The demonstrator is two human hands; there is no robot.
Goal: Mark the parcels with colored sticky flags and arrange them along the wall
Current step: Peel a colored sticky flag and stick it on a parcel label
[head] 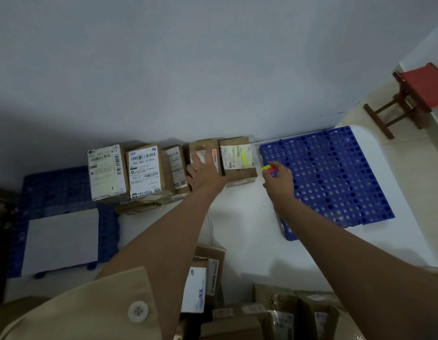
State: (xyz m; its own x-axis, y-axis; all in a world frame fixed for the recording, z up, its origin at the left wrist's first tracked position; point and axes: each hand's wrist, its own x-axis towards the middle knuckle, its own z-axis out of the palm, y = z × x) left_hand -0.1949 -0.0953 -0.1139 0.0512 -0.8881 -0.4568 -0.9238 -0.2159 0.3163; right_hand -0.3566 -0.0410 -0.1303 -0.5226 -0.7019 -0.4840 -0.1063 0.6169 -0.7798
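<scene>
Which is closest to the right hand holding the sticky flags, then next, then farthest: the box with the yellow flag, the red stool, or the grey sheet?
From the right hand:
1. Box with the yellow flag, just left, by the wall.
2. Red stool, far right corner.
3. Grey sheet, far left on a blue mat.

Matt brown cardboard parcels point(237, 160) w/ white paper labels; perforated blue plastic pallet point(335, 173); wooden stool point(409, 99).
</scene>
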